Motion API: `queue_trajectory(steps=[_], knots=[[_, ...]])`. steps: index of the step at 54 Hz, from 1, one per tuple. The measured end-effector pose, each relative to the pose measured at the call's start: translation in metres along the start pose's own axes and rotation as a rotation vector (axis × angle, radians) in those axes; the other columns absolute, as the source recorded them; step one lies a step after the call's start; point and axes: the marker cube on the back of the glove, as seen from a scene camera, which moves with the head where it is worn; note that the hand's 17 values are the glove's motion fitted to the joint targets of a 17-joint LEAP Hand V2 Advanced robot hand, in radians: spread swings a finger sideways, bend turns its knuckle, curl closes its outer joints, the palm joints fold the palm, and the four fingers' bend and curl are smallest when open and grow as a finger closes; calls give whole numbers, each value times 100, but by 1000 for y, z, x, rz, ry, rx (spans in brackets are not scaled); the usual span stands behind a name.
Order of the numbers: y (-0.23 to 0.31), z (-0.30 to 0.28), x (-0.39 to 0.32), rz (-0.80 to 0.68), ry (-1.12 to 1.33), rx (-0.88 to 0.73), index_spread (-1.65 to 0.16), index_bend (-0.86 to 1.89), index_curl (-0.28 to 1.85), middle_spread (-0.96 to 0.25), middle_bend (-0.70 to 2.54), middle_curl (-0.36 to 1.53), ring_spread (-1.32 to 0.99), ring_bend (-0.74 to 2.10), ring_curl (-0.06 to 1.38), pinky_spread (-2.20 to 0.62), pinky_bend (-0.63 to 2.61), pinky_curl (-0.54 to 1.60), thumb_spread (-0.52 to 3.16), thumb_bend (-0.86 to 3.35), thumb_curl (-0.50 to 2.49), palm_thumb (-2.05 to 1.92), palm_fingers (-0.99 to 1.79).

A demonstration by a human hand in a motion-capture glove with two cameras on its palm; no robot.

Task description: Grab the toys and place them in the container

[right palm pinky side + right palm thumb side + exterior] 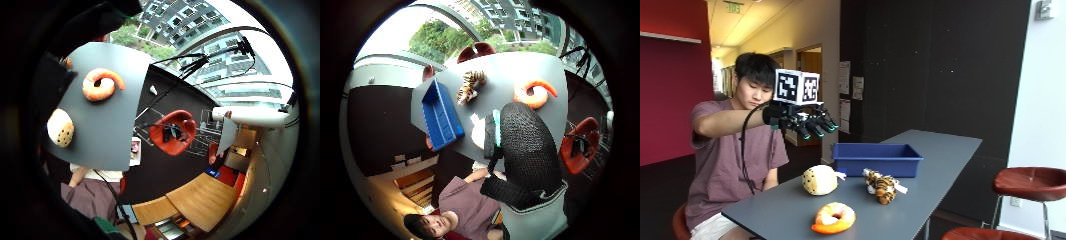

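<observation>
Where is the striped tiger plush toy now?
In the outside view the striped tiger plush toy lies on the grey table, just in front of the blue plastic container, beside the round cream spotted plush toy.

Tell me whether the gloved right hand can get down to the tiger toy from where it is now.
Probably yes. The right hand hangs in the air above the table, holding nothing, and the tiger toy lies in the open between the round spotted toy and the blue container, with nothing over it.

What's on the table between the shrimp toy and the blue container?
The tiger toy and the round spotted cream toy both sit between the shrimp toy and the blue container, side by side, clearest in the outside view.
</observation>
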Motion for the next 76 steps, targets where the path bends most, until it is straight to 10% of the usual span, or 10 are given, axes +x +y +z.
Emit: queue_trajectory(steps=[20,59,76], knots=[[-31,15,-8,-10,12,-39,-21,11,11,0,15,11,-2,40,14,0,77,27,130,-2,12,-3,-14],[-119,215,-15,14,-104,-301,-22,5,12,3,13,20,2,34,21,4,92,35,113,-8,18,-10,-32],[-103,233,-27,-20,-101,163,-26,11,14,-2,33,28,-7,59,31,3,79,32,118,1,23,3,24]])
